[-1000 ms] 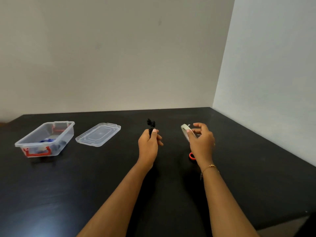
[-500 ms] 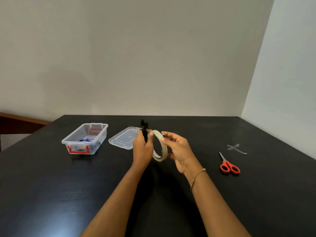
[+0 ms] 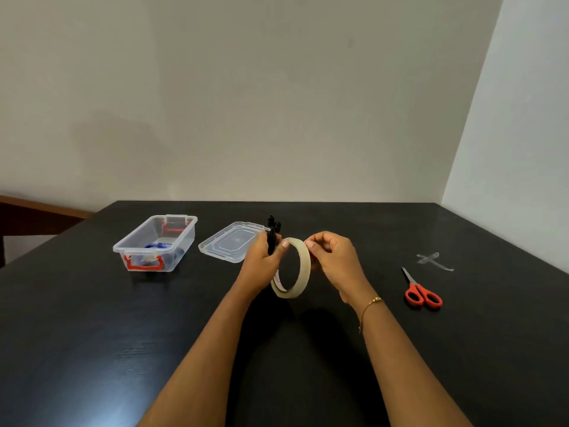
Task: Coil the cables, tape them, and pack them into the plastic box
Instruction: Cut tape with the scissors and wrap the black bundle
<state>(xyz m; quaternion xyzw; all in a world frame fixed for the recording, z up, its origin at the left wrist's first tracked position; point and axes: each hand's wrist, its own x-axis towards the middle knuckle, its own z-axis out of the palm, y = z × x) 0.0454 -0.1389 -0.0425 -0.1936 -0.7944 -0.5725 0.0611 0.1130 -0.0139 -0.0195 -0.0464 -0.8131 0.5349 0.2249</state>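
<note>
My left hand [image 3: 261, 265] grips a coiled black cable [image 3: 272, 234] upright above the middle of the black table [image 3: 92, 334]; the cable's ends stick up past my fingers. A cream roll of tape [image 3: 294, 269] stands on edge between my hands. My left thumb touches its upper rim, and my right hand [image 3: 334, 258] pinches the rim at the top right. The clear plastic box [image 3: 155, 243] with red handles sits at the back left and holds a blue coiled cable [image 3: 158, 246].
The box's clear lid [image 3: 232, 245] lies flat just right of the box, behind my left hand. Red-handled scissors [image 3: 420, 292] lie on the table to the right, with crossed strips of clear tape [image 3: 432, 260] beyond them. Walls close the back and right.
My right hand brought the tape roll from the right over to my left hand. The roll now hangs lower between both hands, and my right fingers have shifted to pinch its upper rim.
</note>
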